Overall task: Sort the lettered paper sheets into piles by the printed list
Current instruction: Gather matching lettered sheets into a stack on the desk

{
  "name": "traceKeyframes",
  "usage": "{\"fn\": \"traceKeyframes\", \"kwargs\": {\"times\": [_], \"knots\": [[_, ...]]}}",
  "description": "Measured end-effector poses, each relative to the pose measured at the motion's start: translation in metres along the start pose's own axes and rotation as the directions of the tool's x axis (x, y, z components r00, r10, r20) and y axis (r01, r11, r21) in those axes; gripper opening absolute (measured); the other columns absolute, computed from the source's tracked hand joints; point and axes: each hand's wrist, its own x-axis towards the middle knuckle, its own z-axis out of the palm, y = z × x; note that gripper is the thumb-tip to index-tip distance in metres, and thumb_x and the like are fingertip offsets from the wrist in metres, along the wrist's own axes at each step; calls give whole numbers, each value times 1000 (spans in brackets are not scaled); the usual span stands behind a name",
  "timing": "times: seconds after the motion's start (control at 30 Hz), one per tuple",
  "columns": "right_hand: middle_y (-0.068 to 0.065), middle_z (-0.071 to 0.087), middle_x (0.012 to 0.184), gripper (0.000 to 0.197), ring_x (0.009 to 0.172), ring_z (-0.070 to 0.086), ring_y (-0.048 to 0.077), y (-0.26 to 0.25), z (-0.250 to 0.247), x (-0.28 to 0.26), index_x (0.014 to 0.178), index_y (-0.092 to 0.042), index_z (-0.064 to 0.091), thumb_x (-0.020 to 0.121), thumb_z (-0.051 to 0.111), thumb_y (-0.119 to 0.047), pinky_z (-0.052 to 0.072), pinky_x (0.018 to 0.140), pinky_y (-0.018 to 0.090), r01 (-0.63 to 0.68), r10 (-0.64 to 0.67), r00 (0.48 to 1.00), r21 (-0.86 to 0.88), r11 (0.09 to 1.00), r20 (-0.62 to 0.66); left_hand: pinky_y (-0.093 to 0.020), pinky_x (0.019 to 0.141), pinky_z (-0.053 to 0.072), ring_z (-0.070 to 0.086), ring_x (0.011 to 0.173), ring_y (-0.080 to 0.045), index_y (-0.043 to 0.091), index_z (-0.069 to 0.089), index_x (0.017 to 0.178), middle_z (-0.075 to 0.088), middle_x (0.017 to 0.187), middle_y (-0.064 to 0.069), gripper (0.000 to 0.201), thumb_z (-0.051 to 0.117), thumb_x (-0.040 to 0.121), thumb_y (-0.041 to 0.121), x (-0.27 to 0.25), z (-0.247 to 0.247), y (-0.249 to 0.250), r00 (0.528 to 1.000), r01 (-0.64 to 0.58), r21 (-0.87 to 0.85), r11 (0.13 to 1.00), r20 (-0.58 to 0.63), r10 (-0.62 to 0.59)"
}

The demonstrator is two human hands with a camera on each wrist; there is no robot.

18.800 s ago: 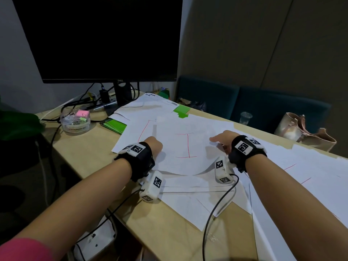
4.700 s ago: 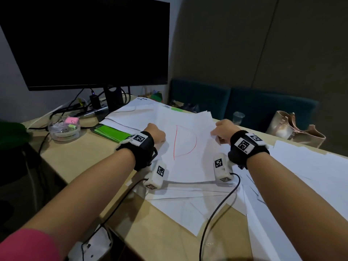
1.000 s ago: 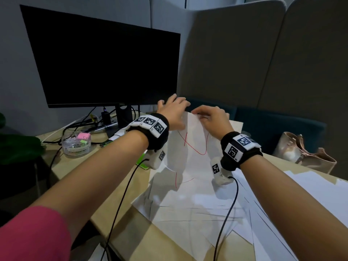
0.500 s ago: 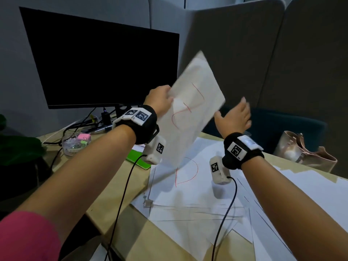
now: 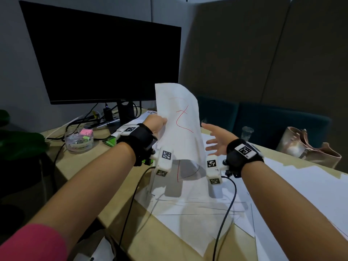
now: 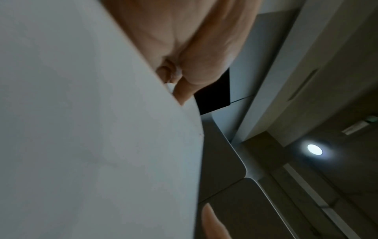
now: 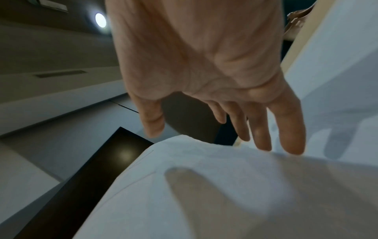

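Observation:
My left hand (image 5: 157, 123) grips the left edge of a white sheet (image 5: 180, 121) with a red letter drawn on it and holds it upright above the desk. The same sheet (image 6: 92, 145) fills the left wrist view, with my left fingers (image 6: 184, 48) curled at its edge. To the sheet's right my right hand (image 5: 216, 141) hovers with fingers spread, holding nothing; in the right wrist view its fingers (image 7: 255, 126) hang straight just above the sheet (image 7: 204, 194). Below lies a pile of white sheets (image 5: 188, 200), the top one (image 5: 186, 170) bearing a red D-like curve.
A black monitor (image 5: 105, 61) stands at the back left, with cables and a clear round tub (image 5: 79, 141) of small items beside it. A green notepad (image 5: 111, 141) lies by my left wrist. More sheets (image 5: 305, 187) cover the desk at right; a beige bag (image 5: 307, 147) and a plastic cup (image 5: 247, 132) sit behind.
The lifted sheet has come down from high in front of the monitor and now hangs upright lower down. My right hand has dropped and stays off the paper.

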Motion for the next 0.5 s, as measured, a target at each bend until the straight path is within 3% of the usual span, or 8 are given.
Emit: {"fn": "traceKeyframes", "kwargs": {"times": [0.1, 0.13, 0.2, 0.27, 0.3, 0.37, 0.43, 0.5], "knots": [[17, 53, 127, 75, 101, 60, 34, 18, 6, 6, 136, -14, 38, 79, 68, -52, 50, 69, 41, -80, 79, 996, 52, 995, 32, -39, 96, 45, 47, 95, -21, 13, 54, 80, 50, 106, -13, 15, 51, 92, 5, -14, -1, -11, 995, 97, 38, 995, -15, -97], [15, 58, 119, 67, 93, 62, 31, 23, 8, 8, 130, -10, 44, 80, 70, -46, 51, 69, 39, -82, 80, 996, 66, 994, 34, -39, 96, 45, 46, 95, -20, 6, 59, 91, 50, 106, -14, 11, 49, 93, 4, -19, 0, -15, 992, 123, 80, 989, -17, -122], [14, 64, 114, 46, 87, 63, 30, 28, 9, 18, 119, -7, 57, 81, 73, -25, 54, 79, 42, -49, 51, 999, 100, 994, -16, -40, 94, 47, 48, 92, -21, -7, 56, 119, 54, 107, -20, 29, 49, 92, 3, -27, 0, -22, 988, 152, 202, 968, -32, -148], [17, 66, 105, 40, 87, 63, 32, 26, 5, 27, 113, 2, 62, 76, 72, -7, 51, 90, 47, 9, 2, 992, 86, 996, -129, -38, 76, 51, 52, 79, -24, -8, 57, 111, 55, 92, -18, 23, 53, 92, 4, -40, 1, -25, 983, 183, 283, 942, -32, -181], [17, 65, 95, 41, 83, 62, 31, 23, 1, 29, 113, 6, 61, 74, 70, -3, 50, 87, 45, 44, -32, 976, 50, 998, -216, -34, 67, 47, 52, 73, -25, -7, 56, 101, 54, 87, -16, 15, 54, 93, 6, -45, 2, -27, 975, 218, 317, 923, -24, -222], [14, 57, 85, 41, 77, 57, 26, 14, -11, 26, 118, 9, 57, 79, 63, -2, 47, 76, 36, 65, -83, 938, -62, 996, -337, -34, 73, 46, 58, 86, -31, -10, 54, 114, 58, 101, -18, 28, 53, 95, 9, -51, 3, -34, 966, 222, 469, 855, 12, -257], [12, 52, 98, 44, 80, 50, 23, 11, -27, 20, 128, 4, 52, 86, 56, -5, 41, 75, 30, 33, -121, 928, -245, 969, -352, -33, 90, 46, 57, 115, -33, -6, 50, 130, 56, 128, -17, 41, 55, 94, 12, -53, 3, -43, 967, 227, 563, 795, -33, -253], [15, 50, 111, 40, 90, 44, 21, 14, -40, 13, 130, 2, 51, 91, 50, -7, 41, 73, 27, -19, -138, 931, -423, 906, -339, -32, 93, 47, 55, 120, -32, -6, 53, 127, 56, 131, -20, 41, 59, 90, 12, -51, 5, -49, 960, 257, 564, 784, -60, -272]]}}
